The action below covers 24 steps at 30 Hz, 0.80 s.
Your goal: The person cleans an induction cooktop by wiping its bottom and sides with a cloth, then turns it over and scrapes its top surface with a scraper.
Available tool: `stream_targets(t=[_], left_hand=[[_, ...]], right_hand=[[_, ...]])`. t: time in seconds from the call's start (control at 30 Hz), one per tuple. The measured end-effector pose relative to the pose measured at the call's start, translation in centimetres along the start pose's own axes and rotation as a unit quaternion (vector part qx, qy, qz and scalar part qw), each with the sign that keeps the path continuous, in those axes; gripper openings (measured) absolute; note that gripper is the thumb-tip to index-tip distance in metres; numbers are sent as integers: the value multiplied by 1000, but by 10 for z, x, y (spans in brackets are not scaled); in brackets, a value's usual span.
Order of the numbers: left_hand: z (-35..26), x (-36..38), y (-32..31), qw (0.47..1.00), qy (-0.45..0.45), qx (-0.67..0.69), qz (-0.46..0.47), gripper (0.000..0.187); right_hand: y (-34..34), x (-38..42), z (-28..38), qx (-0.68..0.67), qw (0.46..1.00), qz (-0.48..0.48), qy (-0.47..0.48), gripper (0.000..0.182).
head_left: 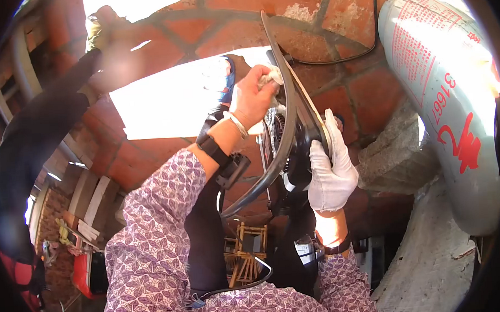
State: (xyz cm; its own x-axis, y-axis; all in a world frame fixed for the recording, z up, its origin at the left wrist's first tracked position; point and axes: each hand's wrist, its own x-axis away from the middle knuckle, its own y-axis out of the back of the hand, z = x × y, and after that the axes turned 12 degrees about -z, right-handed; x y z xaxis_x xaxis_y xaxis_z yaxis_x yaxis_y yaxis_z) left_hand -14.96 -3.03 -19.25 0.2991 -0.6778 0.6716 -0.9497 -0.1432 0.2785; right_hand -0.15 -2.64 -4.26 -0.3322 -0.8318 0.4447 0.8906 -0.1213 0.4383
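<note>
My left hand [251, 96] is bare, with a bracelet and a black strap at the wrist. Its fingers are closed on a crumpled whitish cloth [273, 78], which is at the upper part of a long, curved dark piece [290, 111]. This piece stands edge-on between my hands; its kind is not clear. My right hand [331, 177], in a white glove, grips its right side, fingers along the edge and thumb on the near side. Dark parts with a toothed or chain-like edge [279, 126] show behind it, partly hidden.
A grey gas cylinder [445, 106] with red markings lies at the right, beside a stone block [399, 148]. A small bamboo stool [247, 249] is below. Another person's black-clothed limb [34, 133] extends along the left. A black cable [346, 57] crosses the red tile floor [165, 42].
</note>
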Motion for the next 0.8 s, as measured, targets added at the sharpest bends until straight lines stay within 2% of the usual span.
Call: stream_targets(t=[0.03,0.1,0.17,0.23,0.27,0.3,0.37,0.43,0.5,0.57,0.6,0.63,0.7,0.73,0.8], left_hand=[[7,-14,6,999,17,4,26,19],[40,-53,11,996,64,28,62,21],[56,-91,6,997,16,-30,72,25],[35,-105,-4,980,15,-200,20,36],[17,-98,-8,984,64,-163,29,39],[15,-88,-6,984,65,-165,32,39],[9,-69,7,979,-34,-200,29,34],[-26,-34,29,987,27,-145,70,23],[-74,-13,53,977,126,-106,137,13],[-91,-4,66,961,190,11,199,12],[-95,-7,72,950,213,31,225,12],[-103,-5,72,945,245,47,213,12],[-102,-14,76,940,252,-5,229,12],[-93,-18,72,953,200,-64,219,13],[-81,-26,68,957,194,-71,205,13]], right_hand=[[-1,0,0,-15,1000,18,-2,49],[-3,4,1,81,995,45,30,53],[-13,3,-5,70,986,98,116,66],[-31,3,-5,64,973,116,189,71],[-36,0,0,62,966,178,176,74],[-42,2,-1,54,965,183,178,77],[-45,7,0,63,968,169,175,79],[-46,7,0,61,970,159,171,77],[-48,10,1,58,973,153,164,76],[-54,10,2,53,974,111,192,68],[-53,12,5,81,969,140,188,74],[-60,11,4,58,972,137,181,76],[-64,12,6,48,974,145,169,75],[-66,13,5,44,975,138,167,75],[-68,16,2,33,977,136,158,73]])
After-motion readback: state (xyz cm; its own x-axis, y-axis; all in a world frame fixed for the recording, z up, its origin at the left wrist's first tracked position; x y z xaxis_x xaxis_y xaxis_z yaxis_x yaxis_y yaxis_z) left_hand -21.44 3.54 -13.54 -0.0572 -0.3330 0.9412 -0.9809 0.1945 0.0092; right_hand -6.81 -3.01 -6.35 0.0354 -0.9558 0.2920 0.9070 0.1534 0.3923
